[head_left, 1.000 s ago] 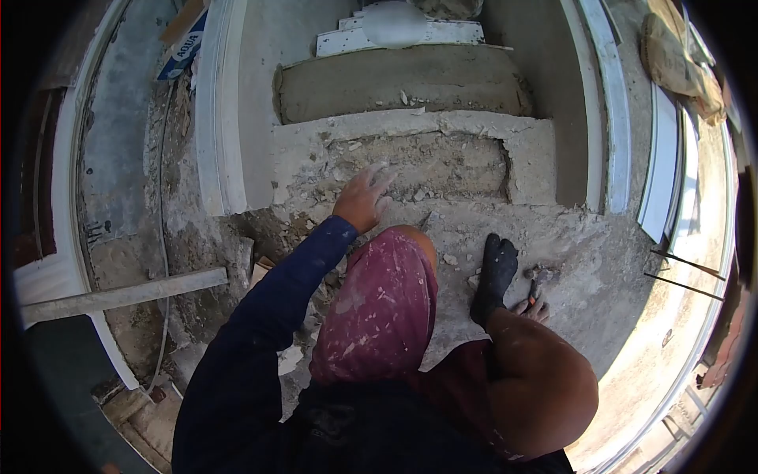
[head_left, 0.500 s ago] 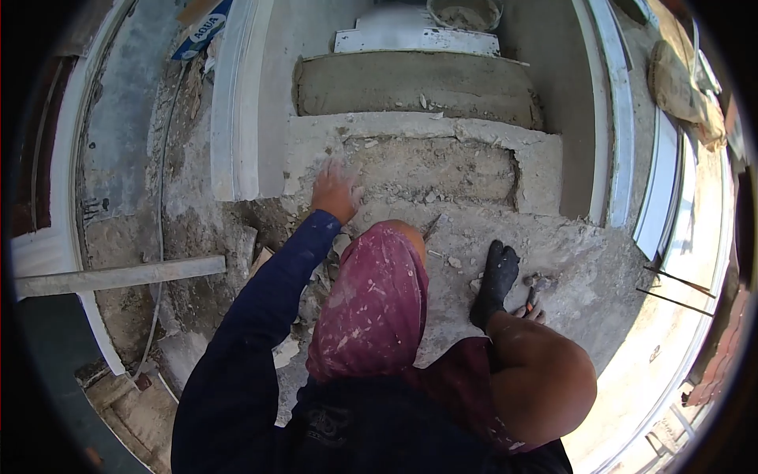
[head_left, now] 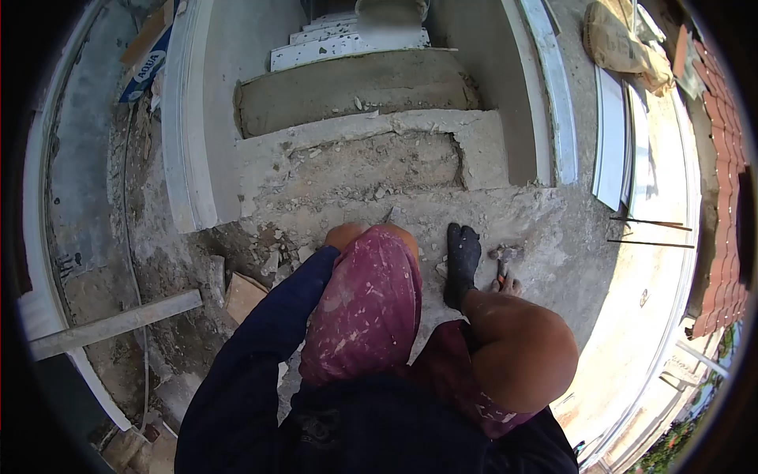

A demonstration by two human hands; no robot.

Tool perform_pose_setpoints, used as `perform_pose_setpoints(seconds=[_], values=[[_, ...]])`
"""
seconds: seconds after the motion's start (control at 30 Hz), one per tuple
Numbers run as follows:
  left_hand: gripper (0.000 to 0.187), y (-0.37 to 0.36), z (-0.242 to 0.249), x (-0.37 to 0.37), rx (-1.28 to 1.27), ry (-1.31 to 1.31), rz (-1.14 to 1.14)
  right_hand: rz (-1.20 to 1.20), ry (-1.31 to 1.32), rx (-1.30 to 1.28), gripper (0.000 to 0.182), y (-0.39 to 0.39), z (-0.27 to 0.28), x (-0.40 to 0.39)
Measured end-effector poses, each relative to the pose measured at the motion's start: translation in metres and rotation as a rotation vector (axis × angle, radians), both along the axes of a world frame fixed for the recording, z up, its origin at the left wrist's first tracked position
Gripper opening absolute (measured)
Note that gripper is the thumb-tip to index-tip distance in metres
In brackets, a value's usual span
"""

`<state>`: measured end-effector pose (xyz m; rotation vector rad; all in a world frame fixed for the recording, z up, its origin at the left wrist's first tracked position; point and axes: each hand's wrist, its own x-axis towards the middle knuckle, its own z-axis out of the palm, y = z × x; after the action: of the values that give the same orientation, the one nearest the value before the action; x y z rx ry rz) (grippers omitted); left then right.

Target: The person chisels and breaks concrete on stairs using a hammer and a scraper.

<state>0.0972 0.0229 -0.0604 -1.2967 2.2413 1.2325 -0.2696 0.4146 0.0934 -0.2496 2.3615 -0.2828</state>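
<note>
My left hand (head_left: 344, 235) is low beside my left knee, which hides its fingers. Just past that knee, a pointed metal tip (head_left: 391, 214) shows on the rubble; the rest of it is out of sight. On the right, beyond my bent leg, my right hand (head_left: 512, 287) is closed around the orange and black handle of a hammer (head_left: 504, 254), whose head rests on the concrete floor. In front of me is a chipped concrete step (head_left: 482, 146) with a rough, shallow recess and loose crumbs in it.
Above the step rise a smooth cement step (head_left: 355, 83) and white treads (head_left: 347, 52) between two walls. A wooden plank (head_left: 118, 324) juts in at left near a cardboard piece (head_left: 245, 296). A paper sack (head_left: 620, 43) and metal rods (head_left: 651, 233) are at right.
My left hand has drawn back from the step's left edge to beside my knee. The view has shifted to the right. My right hand stays on the hammer.
</note>
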Motion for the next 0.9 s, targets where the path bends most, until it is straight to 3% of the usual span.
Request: perform_pose_setpoints(seconds=[0.03, 0.1, 0.17, 0.27, 0.33, 0.43, 0.53, 0.63, 0.73, 0.9], values=[[0.040, 0.003, -0.032, -0.012, 0.113, -0.054, -0.051, -0.007, -0.001, 0.002, 0.023, 0.004, 0.000, 0.003], [0.046, 0.023, -0.105, -0.018, 0.014, 0.046, -0.024, -0.019, -0.011, 0.002, 0.023, 0.010, 0.001, 0.007], [0.048, 0.022, -0.097, -0.021, -0.033, 0.063, 0.021, -0.034, -0.017, 0.001, 0.022, 0.013, 0.001, 0.007], [0.047, 0.004, 0.034, -0.014, -0.016, 0.061, 0.234, -0.028, -0.028, 0.004, 0.022, 0.012, 0.001, 0.001], [0.044, -0.006, 0.082, -0.002, -0.001, 0.190, 0.495, -0.022, -0.031, 0.001, 0.022, 0.009, 0.003, -0.003], [0.038, -0.038, 0.069, 0.037, -0.078, 0.413, 0.757, 0.024, -0.034, -0.008, 0.021, -0.009, 0.004, -0.014], [0.038, -0.069, 0.048, 0.079, 0.501, 0.584, 1.222, 0.088, -0.032, -0.036, 0.021, -0.043, 0.007, -0.021], [0.033, -0.055, 0.066, 0.103, 0.502, 0.493, 1.413, 0.178, -0.026, -0.081, 0.021, -0.090, 0.011, -0.025], [0.032, -0.012, 0.047, 0.109, 0.577, 0.798, 1.620, 0.254, -0.033, -0.145, 0.020, -0.144, 0.016, -0.015], [0.028, 0.005, 0.070, 0.094, 0.653, 0.940, 1.642, 0.336, -0.051, -0.214, 0.020, -0.199, 0.020, 0.009]])
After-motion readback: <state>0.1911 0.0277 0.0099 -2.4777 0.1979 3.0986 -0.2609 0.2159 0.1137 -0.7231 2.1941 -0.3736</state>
